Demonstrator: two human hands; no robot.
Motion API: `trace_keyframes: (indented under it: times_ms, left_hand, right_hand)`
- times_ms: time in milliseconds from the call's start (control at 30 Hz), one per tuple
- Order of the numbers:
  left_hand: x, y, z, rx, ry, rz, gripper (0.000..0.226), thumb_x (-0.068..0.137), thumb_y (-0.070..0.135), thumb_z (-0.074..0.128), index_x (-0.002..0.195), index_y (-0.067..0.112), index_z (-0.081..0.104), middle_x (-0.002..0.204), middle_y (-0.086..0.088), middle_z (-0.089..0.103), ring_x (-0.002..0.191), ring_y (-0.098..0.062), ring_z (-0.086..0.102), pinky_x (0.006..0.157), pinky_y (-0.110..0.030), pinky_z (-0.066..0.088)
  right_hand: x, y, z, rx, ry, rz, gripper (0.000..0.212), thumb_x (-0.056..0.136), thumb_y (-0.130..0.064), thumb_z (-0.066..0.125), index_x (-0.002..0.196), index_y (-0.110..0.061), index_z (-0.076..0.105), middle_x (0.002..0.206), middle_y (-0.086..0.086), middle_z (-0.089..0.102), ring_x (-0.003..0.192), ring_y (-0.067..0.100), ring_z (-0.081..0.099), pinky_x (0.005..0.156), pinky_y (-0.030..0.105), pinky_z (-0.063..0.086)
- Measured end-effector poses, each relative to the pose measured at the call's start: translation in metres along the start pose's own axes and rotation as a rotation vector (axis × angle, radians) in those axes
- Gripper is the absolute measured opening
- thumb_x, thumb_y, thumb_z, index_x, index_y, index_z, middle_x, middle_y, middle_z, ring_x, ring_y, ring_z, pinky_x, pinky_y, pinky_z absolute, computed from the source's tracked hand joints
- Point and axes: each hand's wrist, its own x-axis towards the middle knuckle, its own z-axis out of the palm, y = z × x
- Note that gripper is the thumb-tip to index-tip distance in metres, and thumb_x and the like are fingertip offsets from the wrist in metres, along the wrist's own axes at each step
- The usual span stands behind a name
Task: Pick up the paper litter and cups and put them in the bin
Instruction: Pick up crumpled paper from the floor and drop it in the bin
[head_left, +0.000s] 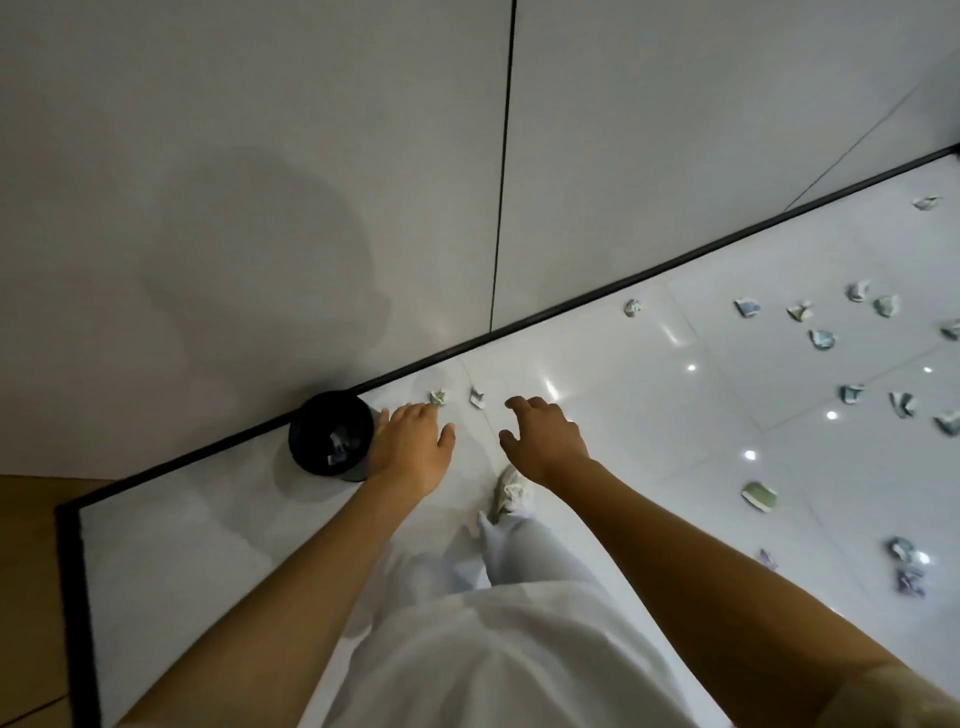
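Standing against the wall at left: round black bin (331, 434), holding a few crumpled scraps. Reaching forward just beside it: left hand (413, 447), fingers relaxed and spread, gripping nothing. Lying just past its fingertips: two crumpled paper scraps (439, 397) on glossy white floor tiles (597, 395). Hovering alongside: right hand (543, 441), fingers loosely curved, empty. Scattering across the right: many more paper wads (822, 339).

just one head cam, wide-angle, looking steeply down past both arms; floor (597, 415) sits beyond the fingers (519, 402); wall (260, 156) fills the top
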Motion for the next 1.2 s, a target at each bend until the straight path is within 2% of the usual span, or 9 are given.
trace_keyframes:
  times_ms: [200, 300, 433, 633, 867, 1000, 1200]
  left_hand:
    - [0.069, 0.011, -0.010, 0.000, -0.023, -0.012, 0.049, 0.100, 0.041, 0.031, 0.139, 0.013, 0.042, 0.141, -0.004, 0.049, 0.132, -0.019, 0.041, 0.116, -0.043, 0.022]
    - [0.099, 0.009, -0.006, 0.020, -0.060, -0.030, 0.050, 0.101, 0.041, 0.029, 0.142, 0.014, 0.038, 0.145, -0.004, 0.044, 0.137, -0.019, 0.035, 0.119, -0.043, 0.017]
    - [0.138, 0.003, 0.011, 0.082, -0.114, 0.000, 0.053, 0.101, 0.043, 0.026, 0.146, 0.015, 0.032, 0.152, -0.004, 0.034, 0.143, -0.020, 0.025, 0.120, -0.041, 0.008]
    - [0.202, -0.013, 0.056, 0.070, -0.167, 0.034, 0.054, 0.101, 0.042, 0.025, 0.147, 0.014, 0.029, 0.155, -0.005, 0.029, 0.145, -0.019, 0.021, 0.121, -0.040, 0.008]
    - [0.286, -0.039, 0.149, 0.107, -0.223, 0.035, 0.056, 0.102, 0.045, 0.021, 0.150, 0.016, 0.022, 0.157, -0.004, 0.023, 0.147, -0.020, 0.015, 0.121, -0.041, 0.005]
    - [0.338, -0.052, 0.231, 0.109, -0.254, 0.019, 0.057, 0.101, 0.046, 0.019, 0.151, 0.017, 0.020, 0.158, -0.003, 0.020, 0.147, -0.020, 0.013, 0.121, -0.040, 0.004]
    - [0.401, -0.073, 0.358, 0.038, -0.224, -0.001, 0.054, 0.102, 0.042, 0.024, 0.149, 0.015, 0.026, 0.156, -0.003, 0.026, 0.146, -0.019, 0.017, 0.121, -0.037, 0.005]
  right_hand:
    - [0.077, 0.008, -0.026, -0.019, -0.037, -0.029, 0.052, 0.096, -0.033, 0.047, 0.144, -0.017, 0.036, 0.139, 0.009, 0.047, 0.126, 0.029, 0.045, 0.098, 0.042, 0.042]
    - [0.114, 0.011, -0.025, -0.015, -0.058, -0.022, 0.052, 0.096, -0.032, 0.048, 0.144, -0.017, 0.035, 0.141, 0.009, 0.045, 0.127, 0.029, 0.044, 0.099, 0.042, 0.042]
    - [0.156, 0.015, -0.009, 0.010, -0.055, -0.005, 0.052, 0.096, -0.031, 0.049, 0.144, -0.016, 0.036, 0.141, 0.009, 0.045, 0.126, 0.029, 0.045, 0.098, 0.042, 0.043]
    - [0.216, 0.024, 0.038, 0.022, -0.085, 0.022, 0.052, 0.096, -0.030, 0.047, 0.144, -0.017, 0.035, 0.141, 0.007, 0.045, 0.124, 0.027, 0.045, 0.097, 0.041, 0.042]
    - [0.310, 0.053, 0.136, 0.027, -0.128, 0.024, 0.051, 0.096, -0.030, 0.047, 0.144, -0.017, 0.035, 0.143, 0.007, 0.043, 0.127, 0.028, 0.041, 0.099, 0.041, 0.040]
    - [0.370, 0.086, 0.205, 0.034, -0.124, 0.036, 0.053, 0.096, -0.029, 0.047, 0.145, -0.016, 0.034, 0.143, 0.008, 0.042, 0.127, 0.030, 0.041, 0.100, 0.042, 0.040]
    - [0.458, 0.141, 0.302, 0.013, -0.121, 0.032, 0.054, 0.095, -0.029, 0.050, 0.145, -0.017, 0.033, 0.145, 0.008, 0.039, 0.128, 0.030, 0.039, 0.099, 0.042, 0.040]
